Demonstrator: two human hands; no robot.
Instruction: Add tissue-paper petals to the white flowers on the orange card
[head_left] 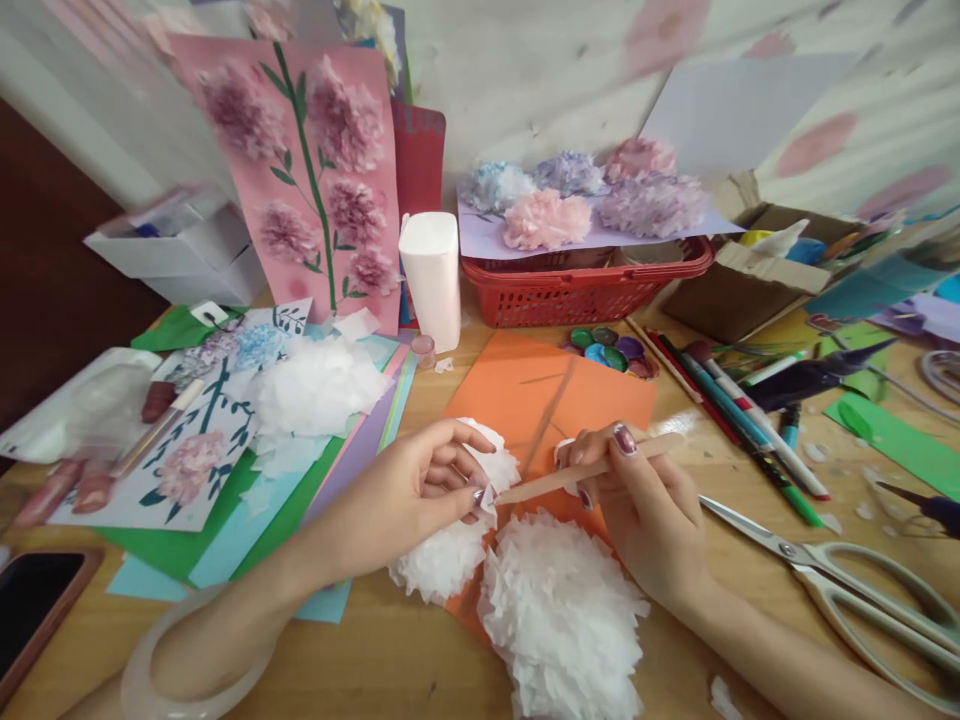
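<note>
My left hand [442, 480] pinches a small piece of white tissue paper [488, 503] between thumb and fingers. Held in my right hand [645, 500] is a pale wooden stick [555, 482], its tip against or just beside that paper. Beneath both hands lies an orange paper sheet [510, 385] with a dark painted stem. A large white tissue flower [562, 610] sits at its near end, and a smaller white flower [442, 560] is partly under my left hand. Another white flower shows behind my left fingers. Some white paper also peeks out behind my right fingers.
Scissors [806, 560] lie at the right, near several pens [750, 420]. A red basket [585, 295] bearing paper flowers, a white container [431, 280] and paint pots [615, 350] stand behind. White tissue [322, 385] covers papers at left; a phone [37, 610] lies near the left edge.
</note>
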